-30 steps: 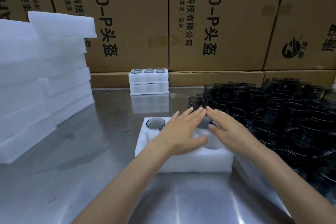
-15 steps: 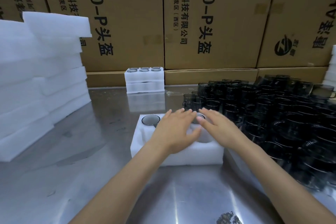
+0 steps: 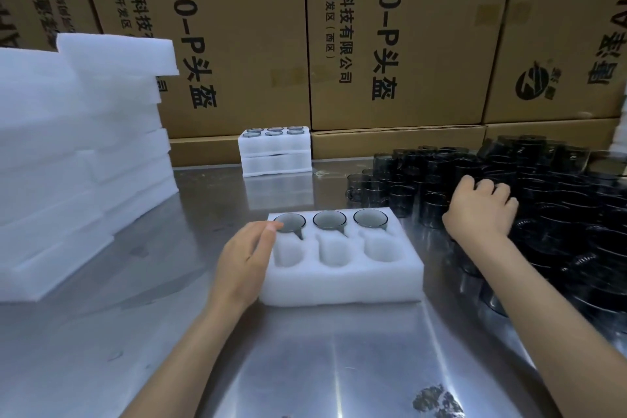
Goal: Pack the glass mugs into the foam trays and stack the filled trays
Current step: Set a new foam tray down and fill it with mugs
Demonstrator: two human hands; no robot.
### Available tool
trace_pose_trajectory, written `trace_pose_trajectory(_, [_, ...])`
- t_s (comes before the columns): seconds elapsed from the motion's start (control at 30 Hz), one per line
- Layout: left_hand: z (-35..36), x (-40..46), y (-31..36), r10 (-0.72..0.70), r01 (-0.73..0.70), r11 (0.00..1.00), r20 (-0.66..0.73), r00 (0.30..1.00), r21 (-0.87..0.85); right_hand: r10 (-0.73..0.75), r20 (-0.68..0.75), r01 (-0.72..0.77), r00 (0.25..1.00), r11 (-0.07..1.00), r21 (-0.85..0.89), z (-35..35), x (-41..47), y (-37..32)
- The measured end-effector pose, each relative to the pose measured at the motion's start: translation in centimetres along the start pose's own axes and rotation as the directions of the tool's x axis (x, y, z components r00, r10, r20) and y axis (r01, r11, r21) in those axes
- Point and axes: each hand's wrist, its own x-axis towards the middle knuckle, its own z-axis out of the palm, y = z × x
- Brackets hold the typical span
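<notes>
A white foam tray lies on the steel table in front of me. Three grey glass mugs fill its back row, and the three front cavities hold nothing. My left hand rests against the tray's left edge, fingers relaxed, thumb near the leftmost mug. My right hand is over the pile of dark glass mugs at the right, its fingers curled down around one mug's top.
Two filled foam trays stand stacked at the back of the table. A tall stack of foam trays occupies the left side. Cardboard boxes wall off the back. The steel tabletop stretches out in front of the tray.
Both hands left the top of the tray. The left hand slid to the tray's left edge, the right hand swung right onto the mug pile. The back row now shows three mugs.
</notes>
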Motion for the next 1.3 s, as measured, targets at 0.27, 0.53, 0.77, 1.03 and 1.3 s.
trace_pose_trajectory(0.27, [-0.3, 0.0, 0.0, 0.027, -0.028, 0.998, -0.035, 0.999, -0.048, -0.193, -0.292, 0.254, 0.937, 0.949, 0.189, -1.2, -1.1, -0.2])
trace_pose_trajectory(0.53, [0.3, -1.1, 2.1, 0.204, -0.203, 0.978, -0.021, 0.979, 0.042, -0.53, -0.383, 0.632, 0.756, 0.443, 0.636, -4.1, -8.4, -7.0])
trace_pose_trajectory(0.77, [0.0, -1.1, 2.3, 0.074, -0.081, 0.989, -0.061, 0.995, -0.125, -0.601, -0.214, 0.416, 0.77, 0.219, 0.882, -3.3, -11.2, -11.0])
trace_pose_trajectory(1.03, [-2.1, -0.7, 2.4, 0.014, 0.143, 0.879, 0.324, 0.946, -0.455, -0.77, 0.065, -0.05, 0.635, 0.042, 0.998, -2.0, -10.0, -9.6])
trace_pose_trajectory(1.3, [-2.0, -0.6, 2.2, -0.269, 0.303, 0.85, 0.139, 0.953, -0.431, -0.611, -0.179, 0.477, 0.771, 0.368, 0.798, 0.4, -12.8, -12.0])
